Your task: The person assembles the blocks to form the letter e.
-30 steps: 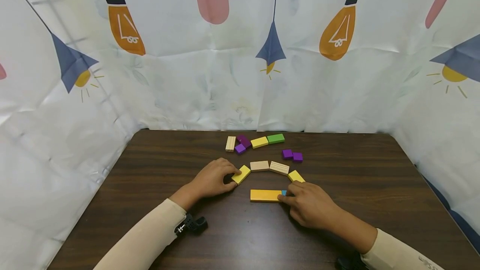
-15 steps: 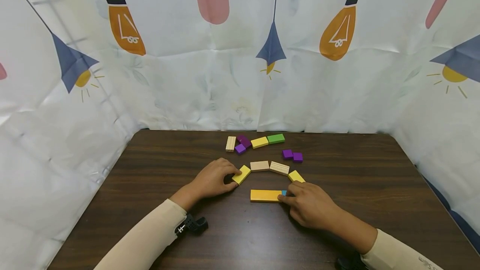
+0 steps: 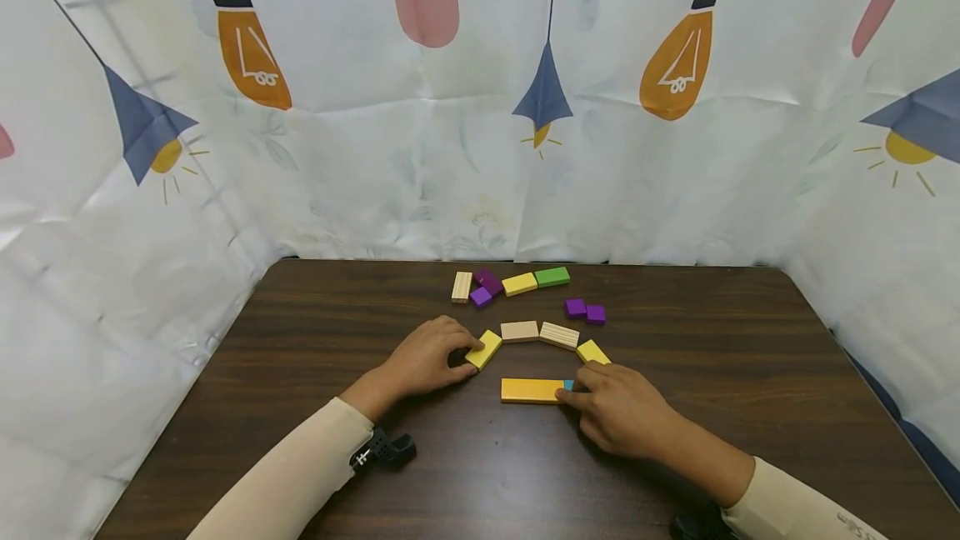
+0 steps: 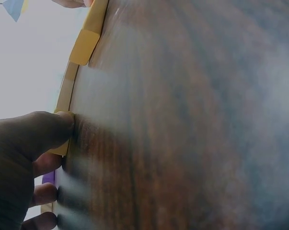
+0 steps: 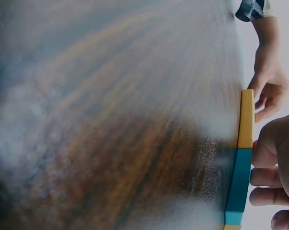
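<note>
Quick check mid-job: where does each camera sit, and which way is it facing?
Head: on the head, facing forward and down at the table; left hand, right hand and both sleeves show.
Left wrist: low along the tabletop; left thumb and fingers at a yellow block.
Right wrist: low along the tabletop, left hand beyond; right fingers beside a blue block.
Shared: head and right wrist both show the orange block.

You worked in a curtained booth (image 3: 67,315): white sheeting (image 3: 337,165) printed with orange bulbs (image 3: 251,57) and blue lamps (image 3: 543,94) hung behind the far edge of your dark wood-grain tabletop (image 3: 337,307) and wrapped past both far corners. Whether this was home or lab, you couldn't tell.
</note>
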`<state>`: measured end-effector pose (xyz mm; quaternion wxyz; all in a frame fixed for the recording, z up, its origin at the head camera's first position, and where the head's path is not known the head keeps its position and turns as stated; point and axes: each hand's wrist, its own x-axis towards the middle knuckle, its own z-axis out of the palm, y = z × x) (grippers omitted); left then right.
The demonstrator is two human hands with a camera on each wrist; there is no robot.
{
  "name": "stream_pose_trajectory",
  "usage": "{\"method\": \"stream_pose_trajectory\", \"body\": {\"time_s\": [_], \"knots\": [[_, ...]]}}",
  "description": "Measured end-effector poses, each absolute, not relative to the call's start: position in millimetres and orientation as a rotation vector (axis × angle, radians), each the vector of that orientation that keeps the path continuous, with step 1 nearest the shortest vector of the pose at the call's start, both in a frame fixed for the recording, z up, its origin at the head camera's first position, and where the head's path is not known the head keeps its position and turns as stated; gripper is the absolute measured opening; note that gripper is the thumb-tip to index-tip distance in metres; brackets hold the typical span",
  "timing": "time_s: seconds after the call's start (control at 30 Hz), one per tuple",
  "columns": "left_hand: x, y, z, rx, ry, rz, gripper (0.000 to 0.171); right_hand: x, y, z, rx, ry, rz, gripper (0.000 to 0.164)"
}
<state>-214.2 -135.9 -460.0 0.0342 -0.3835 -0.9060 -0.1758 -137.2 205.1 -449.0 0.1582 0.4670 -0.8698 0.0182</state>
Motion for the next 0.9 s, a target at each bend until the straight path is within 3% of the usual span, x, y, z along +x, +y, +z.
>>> {"method": "stream_pose_trajectory", "body": {"time_s": [0.4, 0.63, 0.9], "knots": [[-219.8, -139.8, -454.5, -1.173, -2.83, -0.568, 0.046, -137.4, 205.7, -449.0, 1.342, -2.483, 0.044, 0.035], [-232.4, -149.3, -448.0, -1.17, -2.821, -0.609, 0.042, -137.8, 206.4, -449.7, 1.338, -2.478, 0.043, 0.034], [-252.3, -158.1, -446.0, -0.974, -2.864, -0.601, 0.042, -138.4, 206.2, -451.0, 1.338, -2.48, 0.058, 0.034]]}}
